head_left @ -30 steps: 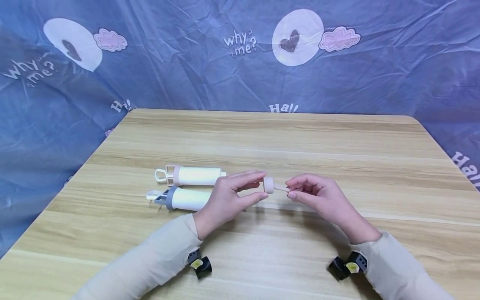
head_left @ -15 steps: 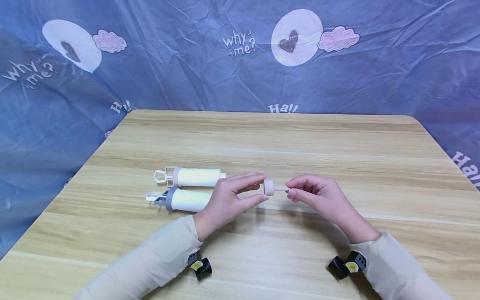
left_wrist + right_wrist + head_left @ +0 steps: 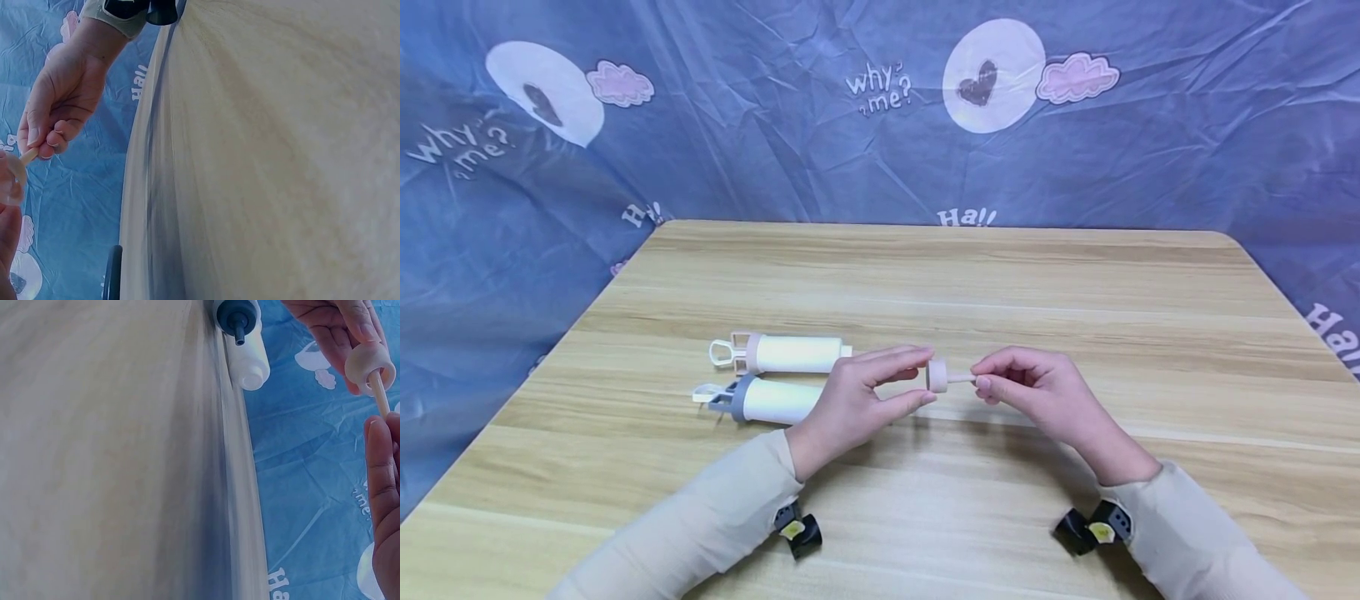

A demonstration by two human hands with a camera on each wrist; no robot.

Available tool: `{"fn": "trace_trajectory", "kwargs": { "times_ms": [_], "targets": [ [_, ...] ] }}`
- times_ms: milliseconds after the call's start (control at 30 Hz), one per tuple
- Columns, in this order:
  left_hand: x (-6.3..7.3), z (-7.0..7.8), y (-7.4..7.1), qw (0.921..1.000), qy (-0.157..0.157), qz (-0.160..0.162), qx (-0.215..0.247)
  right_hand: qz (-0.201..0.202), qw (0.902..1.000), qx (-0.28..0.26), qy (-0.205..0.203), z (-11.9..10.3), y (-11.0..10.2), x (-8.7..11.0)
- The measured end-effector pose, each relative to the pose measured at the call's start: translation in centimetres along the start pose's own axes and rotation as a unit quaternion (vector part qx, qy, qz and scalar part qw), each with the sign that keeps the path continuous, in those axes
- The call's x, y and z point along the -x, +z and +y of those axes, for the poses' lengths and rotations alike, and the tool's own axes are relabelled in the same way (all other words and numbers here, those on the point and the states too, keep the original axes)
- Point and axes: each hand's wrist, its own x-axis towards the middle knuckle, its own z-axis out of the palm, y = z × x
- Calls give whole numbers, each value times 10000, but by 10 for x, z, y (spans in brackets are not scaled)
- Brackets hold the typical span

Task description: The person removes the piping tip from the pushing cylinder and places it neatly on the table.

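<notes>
Over the table, my left hand (image 3: 853, 392) grips a small beige round cap (image 3: 937, 376) between its fingertips and thumb. A thin pale stick (image 3: 959, 377) runs out of the cap to my right hand (image 3: 1041, 387), whose thumb and finger pinch its far end. In the right wrist view the stick (image 3: 377, 392) comes out of the hollow mouth of the cap (image 3: 362, 359). Left of and behind my left hand lie two white tubes: one with a pink collar (image 3: 799, 354), one with a grey-blue collar (image 3: 781, 402), its right end hidden by the hand.
Both tubes lie on their sides on the wood-grain table (image 3: 925, 508), with loop handles at their left ends. Behind the table hangs a blue printed cloth (image 3: 790, 125). A black wrist camera (image 3: 797, 532) sits at each cuff.
The cap has dropped very slightly and the stick now stands more level. Both hands keep their grips in nearly the same place.
</notes>
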Motion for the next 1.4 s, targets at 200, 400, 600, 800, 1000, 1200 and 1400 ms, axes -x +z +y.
{"fn": "trace_trajectory", "kwargs": {
  "times_ms": [200,400,600,800,1000,1200,1400],
  "targets": [
    [0,0,0,9999,90,-32,-47,14,10000,-63,-70,-1,1,0],
    [-1,-1,0,9996,182,-51,-196,-17,9998,-152,-107,-2,4,-1],
    [-1,-1,1,9992,207,-68,-330,29,9998,-139,-149,-3,5,-2],
    [-3,-1,2,9985,362,-89,-400,129,9994,-161,-289,-5,8,-1],
    [-4,0,3,9980,377,-85,-498,204,9987,-68,-456,-10,11,-1],
    [-3,2,4,9979,386,-114,-504,166,9986,-20,-510,-13,14,0],
    [-3,2,4,9979,334,-148,-532,133,9986,18,-520,-14,15,1]
  ]
}}
